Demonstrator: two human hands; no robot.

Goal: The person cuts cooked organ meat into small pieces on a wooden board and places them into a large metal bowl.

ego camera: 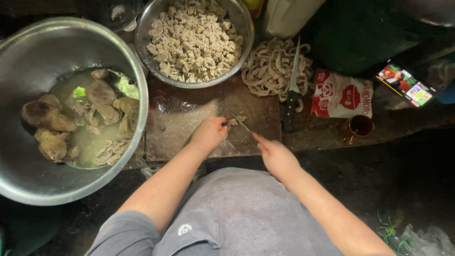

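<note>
Nearest to me are my own grey-clad knees, and just past them my two hands at work over the dark, wet cutting board (pixel 180 128). My left hand (pixel 208 134) is curled shut, pinning a small pale piece of offal (pixel 235 121) to the board; my right hand (pixel 275 155) is clamped on the handle of a thin knife (pixel 241 124) whose blade angles in to touch that piece. To the left sits a large steel bowl (pixel 28 175) with whole brownish organs lying in cloudy liquid, not yet cut, I judge. Farther off, a second steel bowl (pixel 239 19) is heaped with small chopped bits, so much of the slicing looks done. Beside it, a pile of long pale strips (pixel 268 68) waits on the desk, a spare black-handled knife (pixel 291 90) lying across it, with a red and white packet (pixel 341 97) and a lit phone (pixel 405 85) to the right.
</note>
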